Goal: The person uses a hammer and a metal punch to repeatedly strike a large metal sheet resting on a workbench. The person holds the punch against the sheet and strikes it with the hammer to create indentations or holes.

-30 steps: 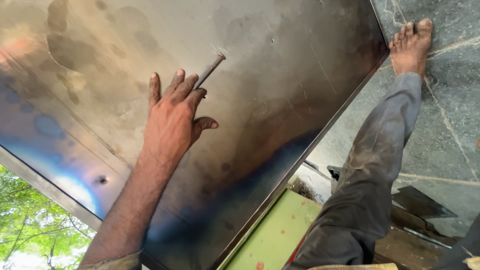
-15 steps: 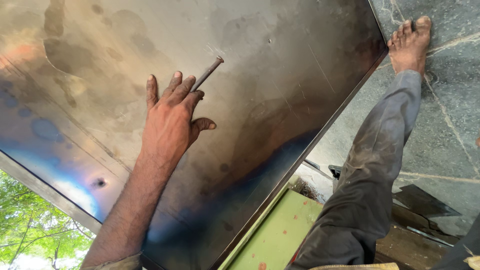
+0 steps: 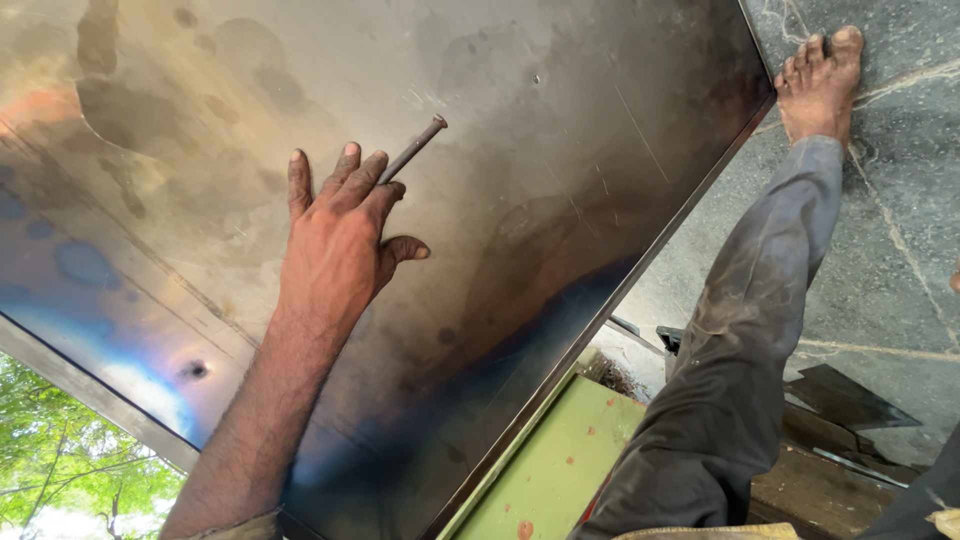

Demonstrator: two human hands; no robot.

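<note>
Your nail (image 3: 412, 148) lies slanted on the steel sheet (image 3: 560, 180), near the sheet's middle, pinched between the fingers of your left hand (image 3: 340, 245), whose palm rests flat on the metal. Keep that clamp firm and the tip steady on the sheet. Your bare foot (image 3: 818, 80) braces on the stone floor (image 3: 900, 250) beyond the sheet's right edge; your right hand is out of view.

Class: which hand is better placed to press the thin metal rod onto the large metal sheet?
Left. The left hand holds the thin metal rod between its fingers, right at the large metal sheet; the right hand is out of view.
</note>
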